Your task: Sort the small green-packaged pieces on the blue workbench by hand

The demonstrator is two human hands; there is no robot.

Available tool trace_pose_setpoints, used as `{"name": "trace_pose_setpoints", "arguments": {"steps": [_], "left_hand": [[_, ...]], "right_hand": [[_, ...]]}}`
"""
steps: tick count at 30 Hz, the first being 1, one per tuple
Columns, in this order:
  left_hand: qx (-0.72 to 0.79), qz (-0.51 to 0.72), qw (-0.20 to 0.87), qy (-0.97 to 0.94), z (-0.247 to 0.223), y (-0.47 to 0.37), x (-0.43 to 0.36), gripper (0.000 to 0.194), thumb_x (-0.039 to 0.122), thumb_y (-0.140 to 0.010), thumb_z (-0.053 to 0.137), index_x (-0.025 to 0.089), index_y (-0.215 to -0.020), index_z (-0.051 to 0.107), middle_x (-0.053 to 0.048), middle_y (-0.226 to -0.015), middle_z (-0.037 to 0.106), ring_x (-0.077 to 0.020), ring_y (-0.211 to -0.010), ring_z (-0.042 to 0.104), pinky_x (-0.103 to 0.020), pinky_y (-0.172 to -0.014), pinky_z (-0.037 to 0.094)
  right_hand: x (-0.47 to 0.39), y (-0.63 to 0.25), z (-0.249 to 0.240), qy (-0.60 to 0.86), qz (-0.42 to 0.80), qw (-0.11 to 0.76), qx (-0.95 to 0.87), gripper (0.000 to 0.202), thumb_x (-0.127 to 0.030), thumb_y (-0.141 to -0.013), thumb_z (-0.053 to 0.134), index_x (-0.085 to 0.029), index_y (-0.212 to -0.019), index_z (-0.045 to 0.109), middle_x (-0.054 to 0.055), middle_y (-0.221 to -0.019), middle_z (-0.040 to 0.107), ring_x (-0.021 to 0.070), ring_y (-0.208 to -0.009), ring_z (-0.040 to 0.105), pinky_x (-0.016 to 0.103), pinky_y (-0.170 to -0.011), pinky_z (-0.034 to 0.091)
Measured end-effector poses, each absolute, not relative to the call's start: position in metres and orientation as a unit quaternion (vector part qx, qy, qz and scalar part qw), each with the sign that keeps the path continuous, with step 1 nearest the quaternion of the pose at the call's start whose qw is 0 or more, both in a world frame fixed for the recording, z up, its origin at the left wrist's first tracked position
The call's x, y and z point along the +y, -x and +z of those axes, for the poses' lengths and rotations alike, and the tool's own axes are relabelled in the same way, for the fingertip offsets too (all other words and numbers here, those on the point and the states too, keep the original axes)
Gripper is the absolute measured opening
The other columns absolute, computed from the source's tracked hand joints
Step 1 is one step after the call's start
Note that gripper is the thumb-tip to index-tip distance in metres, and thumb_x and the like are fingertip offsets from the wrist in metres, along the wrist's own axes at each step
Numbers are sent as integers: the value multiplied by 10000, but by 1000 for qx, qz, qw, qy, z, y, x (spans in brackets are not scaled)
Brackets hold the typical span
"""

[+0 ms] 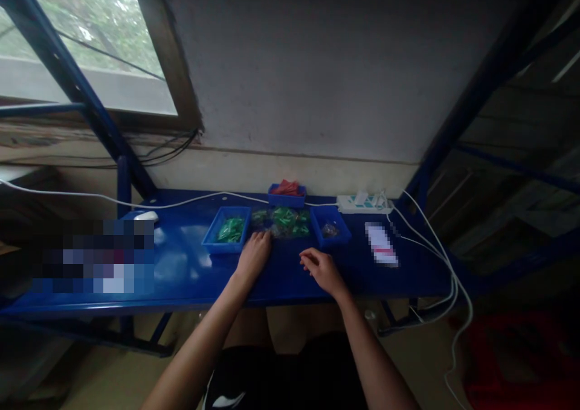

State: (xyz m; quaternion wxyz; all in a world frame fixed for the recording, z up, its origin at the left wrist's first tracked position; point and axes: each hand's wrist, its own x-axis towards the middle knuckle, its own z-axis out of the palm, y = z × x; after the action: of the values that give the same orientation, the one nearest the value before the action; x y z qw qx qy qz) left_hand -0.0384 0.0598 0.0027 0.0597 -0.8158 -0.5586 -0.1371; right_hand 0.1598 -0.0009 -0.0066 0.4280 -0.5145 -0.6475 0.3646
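My left hand (256,254) rests on the blue table between a blue tray of small green pieces (231,229) and some clear plastic bags (286,220) with green pieces in them. Its fingers are bent and pressed together, the tips by the near left edge of the bags; what they hold, if anything, is hidden. To the right, my right hand (321,270) hovers close to the table's surface with thumb and fingers curled together. Nothing can be made out between those fingertips. Just beyond it sits a blue tray of small clear items (330,230).
Behind the bags stands a blue bin of red pieces (287,192). A white power strip (365,203) with cables lies at the back right, near a blurred phone-like object (381,244). A white mouse (146,216) lies left. Blue frame posts (129,180) flank the table.
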Motion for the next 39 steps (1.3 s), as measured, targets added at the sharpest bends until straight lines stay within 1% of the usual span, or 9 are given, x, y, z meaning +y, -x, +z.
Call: {"name": "trace_pose_setpoints", "arguments": {"steps": [6,13,18,22,25,30,33,36,39], "left_hand": [[-552,-186,21,812,-4,45,63,299,92,-867,342,120,-1022,597,-114,-860,663,-245,-850,604,-354,-796,469],[-548,-283,-119,778,-1,55,47,286,263,-820,487,168,-1066,598,-61,-866,682,-209,-781,647,-298,-715,509],[-531,-324,-102,776,-1,53,17,286,343,-844,482,174,-1027,623,-64,-890,668,-204,-792,641,-316,-757,518],[-527,-295,-15,797,-4,47,7,268,306,-868,464,166,-1030,627,-108,-1015,648,-263,-984,589,-398,-881,484],[-525,-254,8,812,-11,43,2,240,248,-875,456,153,-996,639,-122,-1018,647,-272,-980,583,-415,-888,479],[-441,-257,-50,859,-16,34,-8,243,207,-896,442,166,-1061,616,-104,-1082,638,-225,-1029,574,-350,-904,477],[-405,-240,-88,878,-12,30,-7,239,169,-899,420,174,-1024,624,-91,-1002,653,-203,-956,593,-322,-851,487],[-405,-255,-109,871,-7,26,-1,253,137,-890,401,175,-985,632,-86,-923,657,-200,-902,600,-323,-815,483],[-402,-335,-187,831,-3,20,4,195,167,-867,447,181,-948,623,-63,-892,661,-182,-864,608,-304,-801,480]], "right_hand": [[-3,-161,-5,499,387,449,-632,174,-305,-847,514,-196,-898,640,31,-786,688,141,-657,641,247,-595,494],[-6,-162,-4,484,376,444,-654,162,-271,-853,519,-202,-933,642,27,-827,700,143,-722,655,254,-664,502],[-6,-163,-6,486,352,429,-675,161,-280,-853,529,-206,-932,649,28,-847,703,153,-759,660,261,-693,499],[-5,-163,-5,493,338,420,-683,170,-277,-854,524,-194,-931,652,40,-855,707,162,-771,664,269,-703,496],[-4,-161,-5,496,331,400,-696,169,-274,-850,531,-192,-922,660,42,-856,712,165,-782,665,271,-716,493],[1,-155,-1,491,299,350,-739,158,-222,-831,556,-191,-946,660,47,-888,704,169,-817,656,279,-752,487],[4,-155,-1,477,272,325,-770,233,-172,-809,568,-194,-1030,638,51,-940,680,149,-754,626,282,-733,485],[5,-159,-4,462,250,335,-782,367,-116,-785,563,-205,-1140,592,61,-1040,631,113,-686,584,284,-732,480],[6,-162,-9,447,252,364,-777,416,-128,-786,566,-223,-1192,561,67,-1119,594,100,-693,574,283,-747,476]]}}
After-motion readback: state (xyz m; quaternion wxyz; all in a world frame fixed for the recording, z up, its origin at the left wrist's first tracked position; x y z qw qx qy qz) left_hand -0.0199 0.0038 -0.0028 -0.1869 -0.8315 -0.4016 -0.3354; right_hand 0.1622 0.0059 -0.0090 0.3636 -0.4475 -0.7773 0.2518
